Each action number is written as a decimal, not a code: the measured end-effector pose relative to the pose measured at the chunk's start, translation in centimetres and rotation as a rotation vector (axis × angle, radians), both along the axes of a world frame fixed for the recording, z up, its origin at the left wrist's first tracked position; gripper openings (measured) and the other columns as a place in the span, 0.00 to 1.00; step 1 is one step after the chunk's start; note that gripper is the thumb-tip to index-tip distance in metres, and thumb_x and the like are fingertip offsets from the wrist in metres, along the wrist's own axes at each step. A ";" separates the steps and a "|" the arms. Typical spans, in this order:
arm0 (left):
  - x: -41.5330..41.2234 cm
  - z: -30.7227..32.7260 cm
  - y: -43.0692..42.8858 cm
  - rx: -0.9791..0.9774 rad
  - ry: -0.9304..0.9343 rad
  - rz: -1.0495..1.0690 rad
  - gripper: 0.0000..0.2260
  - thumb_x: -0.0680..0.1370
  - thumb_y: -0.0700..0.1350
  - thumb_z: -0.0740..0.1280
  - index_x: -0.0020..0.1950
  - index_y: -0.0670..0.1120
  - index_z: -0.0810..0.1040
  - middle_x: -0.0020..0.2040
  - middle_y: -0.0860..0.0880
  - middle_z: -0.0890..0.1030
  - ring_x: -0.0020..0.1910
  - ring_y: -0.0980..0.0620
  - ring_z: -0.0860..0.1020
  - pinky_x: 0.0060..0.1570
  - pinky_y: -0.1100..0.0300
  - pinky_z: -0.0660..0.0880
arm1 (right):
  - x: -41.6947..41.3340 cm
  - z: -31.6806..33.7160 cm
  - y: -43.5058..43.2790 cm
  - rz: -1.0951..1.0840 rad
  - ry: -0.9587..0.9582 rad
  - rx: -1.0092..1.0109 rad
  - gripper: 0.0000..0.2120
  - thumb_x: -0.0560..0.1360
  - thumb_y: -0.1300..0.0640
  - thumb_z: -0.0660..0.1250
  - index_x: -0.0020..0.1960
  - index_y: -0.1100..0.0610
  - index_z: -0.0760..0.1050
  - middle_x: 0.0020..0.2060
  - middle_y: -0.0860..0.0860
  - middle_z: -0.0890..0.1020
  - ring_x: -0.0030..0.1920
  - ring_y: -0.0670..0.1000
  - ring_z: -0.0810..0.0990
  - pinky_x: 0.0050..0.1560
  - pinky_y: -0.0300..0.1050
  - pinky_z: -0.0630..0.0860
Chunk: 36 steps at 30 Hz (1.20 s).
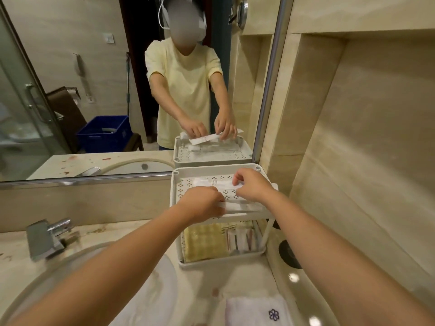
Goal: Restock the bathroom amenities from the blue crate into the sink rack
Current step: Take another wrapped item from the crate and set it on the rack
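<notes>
Gripping white amenity packets over the top tier of the sink rack point(207, 170), both hands are busy. The left hand point(202, 204) is curled round the end of a long white packet point(244, 206) lying along the tier's front edge. The right hand point(253, 184) pinches a second white packet point(222, 184) between thumb and fingertips, over the perforated tray floor.

The rack is white with two tiers and stands on the worktop point(235, 278), against the mirror point(70, 67) and beside the side wall. Its lower tier holds a yellow checked item point(203, 242) on the left and striped sachets point(242, 240) upright on the right.

The blue crate point(103, 134) shows only as a reflection, behind the person, well apart from the rack; its contents are unclear.

A chrome tap point(47, 238) sits left of the rack, with the basin point(160, 290) under the left forearm. A folded white towel point(256, 310) with a purple flower emblem lies at the near edge. A dark round object point(288, 254) sits just right of the rack, kind not clear.
</notes>
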<state>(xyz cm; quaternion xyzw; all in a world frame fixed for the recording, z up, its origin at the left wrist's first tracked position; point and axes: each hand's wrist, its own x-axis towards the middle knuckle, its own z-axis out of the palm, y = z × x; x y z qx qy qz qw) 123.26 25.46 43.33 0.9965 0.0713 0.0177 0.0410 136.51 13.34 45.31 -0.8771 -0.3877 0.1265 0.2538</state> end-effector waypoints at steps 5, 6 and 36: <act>-0.5 -0.5 0.8 0.001 -0.050 -0.050 0.14 0.80 0.57 0.61 0.53 0.51 0.82 0.46 0.53 0.82 0.45 0.52 0.79 0.44 0.54 0.78 | 0.0 -1.3 0.8 0.031 0.036 -0.005 0.12 0.68 0.65 0.66 0.40 0.47 0.72 0.46 0.43 0.78 0.51 0.51 0.78 0.54 0.52 0.77; -0.6 -0.5 0.9 0.029 -0.088 -0.041 0.14 0.80 0.57 0.61 0.52 0.51 0.82 0.46 0.53 0.82 0.44 0.52 0.79 0.43 0.54 0.78 | -0.2 -1.5 0.9 0.039 0.041 -0.009 0.12 0.68 0.65 0.66 0.40 0.47 0.73 0.45 0.43 0.78 0.51 0.50 0.78 0.54 0.51 0.77; -8.7 0.2 2.4 -0.013 -0.224 0.409 0.18 0.81 0.55 0.60 0.69 0.51 0.72 0.65 0.50 0.76 0.59 0.49 0.77 0.53 0.52 0.76 | -8.0 -0.4 2.6 0.202 -0.147 0.018 0.20 0.75 0.55 0.64 0.67 0.49 0.72 0.65 0.47 0.76 0.63 0.50 0.76 0.59 0.52 0.76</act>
